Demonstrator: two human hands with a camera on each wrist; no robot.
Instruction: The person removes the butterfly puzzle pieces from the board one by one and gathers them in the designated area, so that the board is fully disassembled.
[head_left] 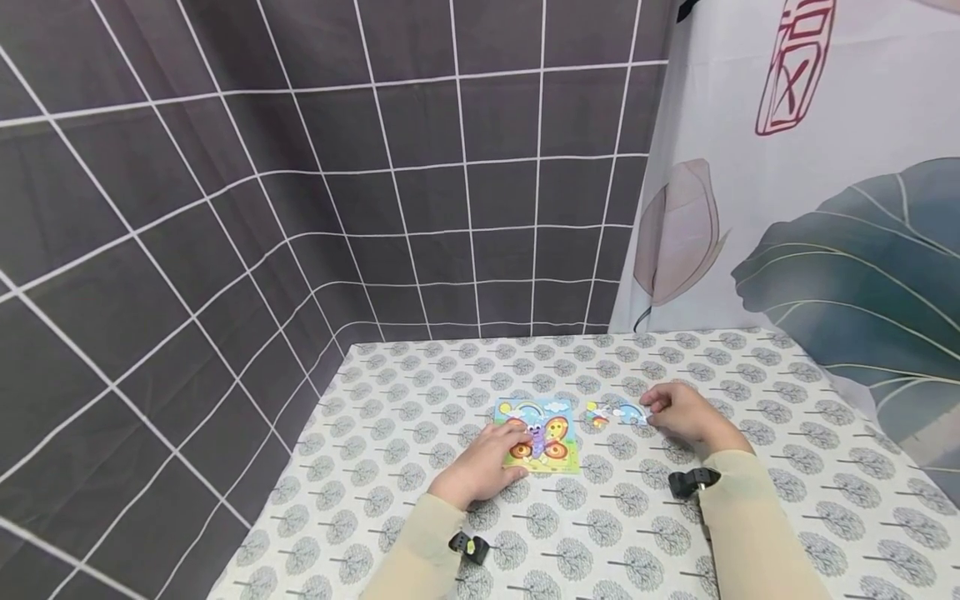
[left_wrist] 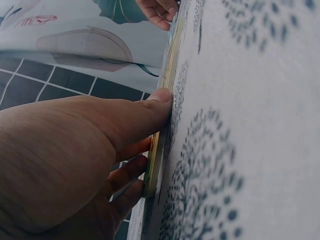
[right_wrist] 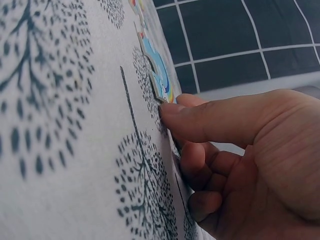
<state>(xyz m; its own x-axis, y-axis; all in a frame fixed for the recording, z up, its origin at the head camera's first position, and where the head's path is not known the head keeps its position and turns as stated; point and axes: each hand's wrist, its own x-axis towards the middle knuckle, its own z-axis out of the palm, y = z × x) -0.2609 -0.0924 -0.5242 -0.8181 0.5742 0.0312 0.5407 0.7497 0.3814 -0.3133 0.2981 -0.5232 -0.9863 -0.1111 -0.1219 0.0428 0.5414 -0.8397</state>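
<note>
Dark grey cloth with a white grid, a curtain (head_left: pixel 420 200), hangs at the left and behind the counter (head_left: pixel 615 558), which is covered in tree-print fabric. The left hand (head_left: pixel 483 462) lies over the left part of a square butterfly board (head_left: pixel 558 454). Its grip is loosely spread: fingers reach across the printed face, and the left wrist view shows the thumb against the near edge. The board rests flat on the counter and appears thin, light and stiff; pressing it with spread fingers, or taking it by opposite edges, would suit it.

Just right of the board, separate from it, lies a small sun piece (head_left: pixel 593 409), with a blue rainbow piece (head_left: pixel 630 413) beside it. Whether the two touch cannot be determined. The right hand (head_left: pixel 686 417) is at the rainbow piece's right end; its grip is narrow, thumb and forefinger pinching that end, the other fingers curled inward. The right wrist view shows the piece to be thin, with a notched outline. It is judged very light and rigid, awkward to lift from flat; its narrow rim is the proper hold, and its projecting parts could chip if bent.

At far right hangs a white printed sheet (head_left: pixel 720 108).
</note>
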